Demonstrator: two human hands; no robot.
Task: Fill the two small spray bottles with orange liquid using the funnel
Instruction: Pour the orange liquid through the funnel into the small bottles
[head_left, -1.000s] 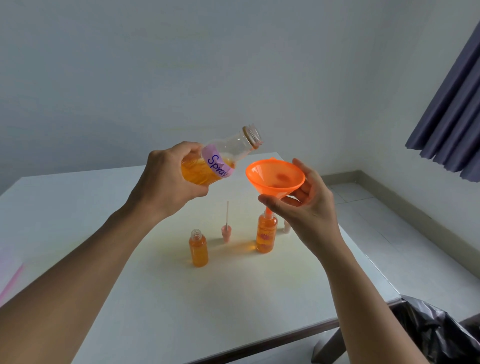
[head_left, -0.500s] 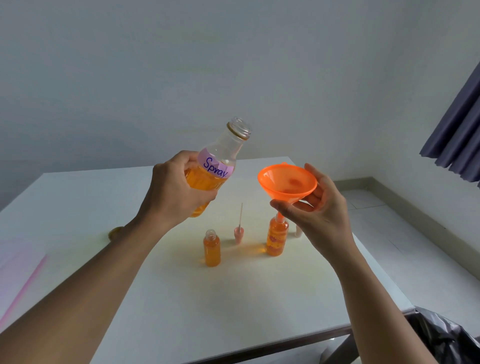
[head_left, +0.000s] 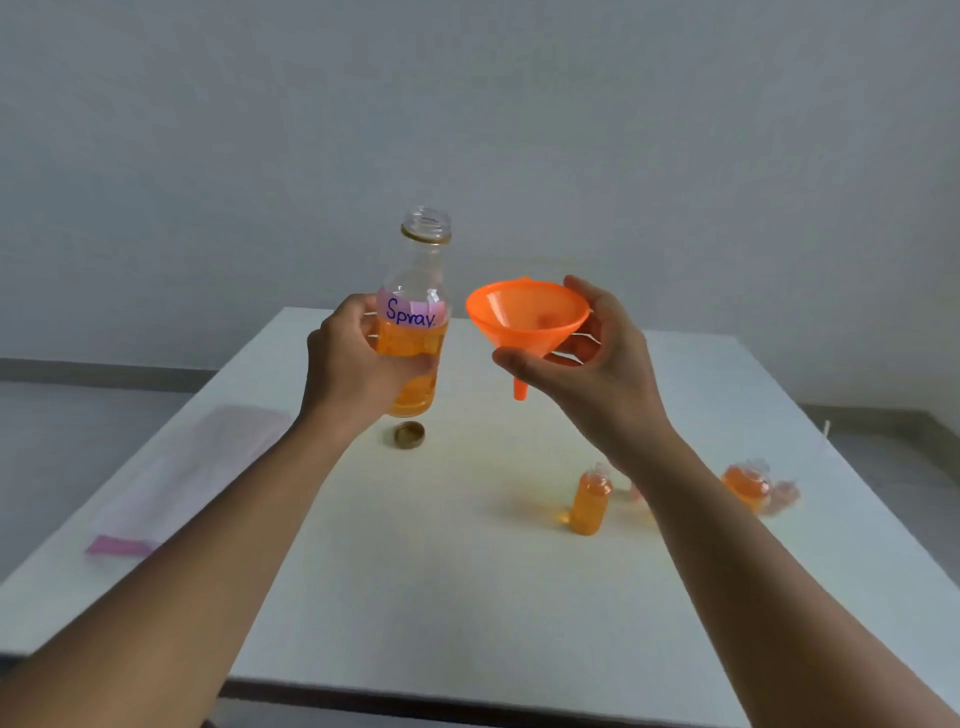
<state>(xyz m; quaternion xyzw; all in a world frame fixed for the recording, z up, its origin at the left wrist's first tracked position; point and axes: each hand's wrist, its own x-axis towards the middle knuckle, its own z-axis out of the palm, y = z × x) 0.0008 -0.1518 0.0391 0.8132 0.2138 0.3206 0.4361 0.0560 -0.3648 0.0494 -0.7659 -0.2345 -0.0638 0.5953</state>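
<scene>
The big bottle (head_left: 415, 291) stood upright in the air, its long axis vertical and its open mouth pointing at the ceiling, with the word "Spray" on its label facing me. The left hand (head_left: 353, 374) had its fingers curled round the lower half, where the orange liquid (head_left: 410, 345) sat. Just beside it, not touching, the funnel (head_left: 527, 317) hung above the table (head_left: 415, 597), wide mouth up and tipped a little toward the person, spout pointing down. The right hand (head_left: 602, 364) pinched its cone between thumb and fingers.

I counted one big bottle, one funnel and one gold cap (head_left: 409, 435), which lay flat on the table below the big bottle. There were two little ones: a small bottle (head_left: 589, 501) stood upright with orange in it, near the right forearm, and a second small bottle (head_left: 745, 483) stood further right, too blurred to make out its neck. A plastic bag (head_left: 171, 483) with a pink edge lay well off to the left.

A second earlier the big bottle had lain tilted, mouth toward the funnel, and the funnel's spout had been over a small bottle. By now the bottle had been righted and the funnel lifted clear.
</scene>
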